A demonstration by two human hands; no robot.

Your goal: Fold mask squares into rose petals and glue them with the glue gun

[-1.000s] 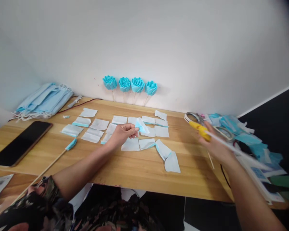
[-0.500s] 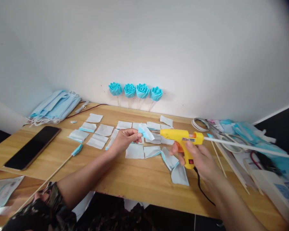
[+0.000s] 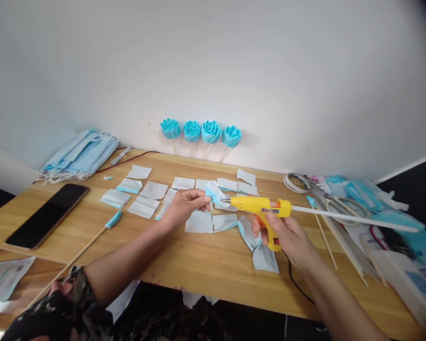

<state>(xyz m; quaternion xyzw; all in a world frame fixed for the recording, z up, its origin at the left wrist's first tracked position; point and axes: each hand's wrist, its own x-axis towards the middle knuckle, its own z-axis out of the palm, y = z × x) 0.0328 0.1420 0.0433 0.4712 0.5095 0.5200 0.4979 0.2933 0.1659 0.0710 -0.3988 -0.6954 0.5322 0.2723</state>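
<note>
My left hand [image 3: 184, 204] pinches a small folded piece of blue and white mask fabric [image 3: 215, 193] above the wooden table [image 3: 206, 258]. My right hand [image 3: 287, 237] grips the handle of a yellow hot glue gun [image 3: 261, 208]. A long white glue stick [image 3: 348, 217] pokes out of its back. The gun's nozzle points left and touches the fabric piece. Several cut white fabric squares [image 3: 145, 199] lie spread on the table beneath both hands.
Several blue fabric roses on sticks [image 3: 200, 132] lean against the wall. A stack of blue face masks [image 3: 80, 154] and a black phone [image 3: 48, 214] lie at the left. A skewer with a blue tip [image 3: 92, 239] lies nearby. Scissors [image 3: 332, 201], skewers and fabric scraps clutter the right.
My right hand picked up the glue gun at the right and brought it left until its nozzle met the fabric piece. My left hand kept holding the piece.
</note>
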